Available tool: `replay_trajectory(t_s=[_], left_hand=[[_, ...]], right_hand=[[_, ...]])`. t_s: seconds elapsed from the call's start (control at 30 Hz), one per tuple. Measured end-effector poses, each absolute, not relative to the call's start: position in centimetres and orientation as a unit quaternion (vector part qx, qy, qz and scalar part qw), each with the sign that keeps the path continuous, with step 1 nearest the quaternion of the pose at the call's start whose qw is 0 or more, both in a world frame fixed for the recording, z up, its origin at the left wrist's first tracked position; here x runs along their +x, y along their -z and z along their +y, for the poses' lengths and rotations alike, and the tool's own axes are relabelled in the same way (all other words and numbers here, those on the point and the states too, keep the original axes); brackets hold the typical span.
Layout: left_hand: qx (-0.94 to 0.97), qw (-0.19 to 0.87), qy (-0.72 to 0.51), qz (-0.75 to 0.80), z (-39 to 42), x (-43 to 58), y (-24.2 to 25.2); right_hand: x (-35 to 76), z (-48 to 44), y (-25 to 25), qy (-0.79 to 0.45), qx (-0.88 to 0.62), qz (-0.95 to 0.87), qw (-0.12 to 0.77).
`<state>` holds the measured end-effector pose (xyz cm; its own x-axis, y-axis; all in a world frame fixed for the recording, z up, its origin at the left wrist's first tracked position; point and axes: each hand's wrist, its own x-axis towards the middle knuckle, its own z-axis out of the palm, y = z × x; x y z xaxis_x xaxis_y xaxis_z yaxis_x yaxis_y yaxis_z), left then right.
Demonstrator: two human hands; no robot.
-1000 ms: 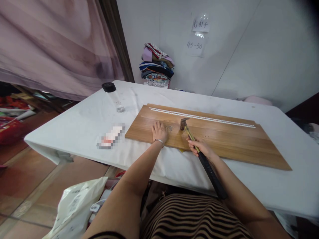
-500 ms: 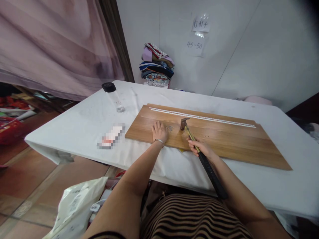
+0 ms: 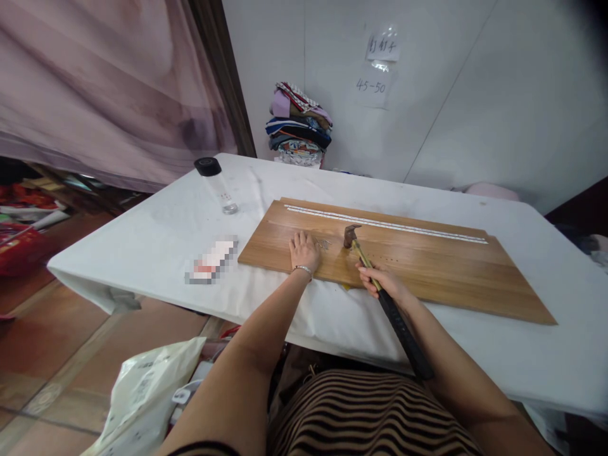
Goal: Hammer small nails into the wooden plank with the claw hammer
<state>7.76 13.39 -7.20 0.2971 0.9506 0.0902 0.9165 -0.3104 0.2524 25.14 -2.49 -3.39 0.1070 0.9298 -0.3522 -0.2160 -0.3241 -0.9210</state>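
A long wooden board [image 3: 427, 266] lies on a white table [image 3: 156, 234]. My right hand [image 3: 382, 280] grips a hammer [image 3: 352, 235] by its yellow and black handle, and the hammer's head rests on the board. My left hand [image 3: 304, 251] lies flat on the board with its fingers stretched out, just left of a small heap of nails [image 3: 324, 242]. A row of tiny nail heads [image 3: 387, 259] dots the board to the right of the hammer. A pale strip [image 3: 384, 223] runs along the board's far edge.
A clear bottle with a black cap [image 3: 216, 183] stands at the table's far left. A blurred white and red pack [image 3: 211, 259] lies left of the board. Folded cloths [image 3: 299, 123] are stacked by the wall. A white plastic bag [image 3: 147, 392] sits on the floor.
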Motion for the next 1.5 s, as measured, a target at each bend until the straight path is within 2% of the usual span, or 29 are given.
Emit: replay_trajectory(t_s=[1.5], left_hand=[[0.800, 0.077, -0.117, 0.583, 13.40, 7.78, 7.25]], right_hand=[[25.17, -2.52, 3.66, -0.593, -0.557, -0.317, 0.488]])
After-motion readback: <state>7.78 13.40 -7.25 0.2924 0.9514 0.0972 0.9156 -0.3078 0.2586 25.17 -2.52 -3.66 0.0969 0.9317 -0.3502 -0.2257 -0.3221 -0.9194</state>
